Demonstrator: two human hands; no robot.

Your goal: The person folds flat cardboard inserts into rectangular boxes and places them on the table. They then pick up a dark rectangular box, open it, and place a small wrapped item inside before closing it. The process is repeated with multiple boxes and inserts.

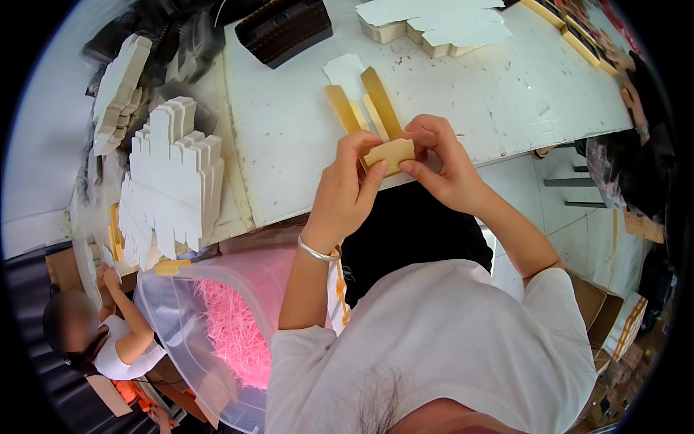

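Head view: we count one gold-and-white carton blank (390, 154), partly folded, at the centre of the frame, at the near edge of the white table (289, 137). Two hands are on it. Our left hand (345, 184) pinches the left end of its near panel, thumb on the face; our right hand (447, 168) pinches the right end the same way, fingers curled behind. Two long gold side flaps (382, 101) stand up beyond the hands, with two narrower pale strips between them and one white end flap past those.

Other counts: one silver bracelet (319, 250), left wrist; two stacks of white carton blanks (170, 173) at left of frame, with more white blanks piled at top centre, number of piles unclear; one group of dark brown trays (285, 32), upper centre-left; one clear plastic bin (177, 347) of pink paper shreds (235, 325), lower left, with one gold piece (173, 267) on its rim. We note one co-worker (130, 340) at lower left, and another person's hands (635, 105) at the right edge.

Labels: one orange-and-white carton (626, 325), lower right; any print is too small for us to read.
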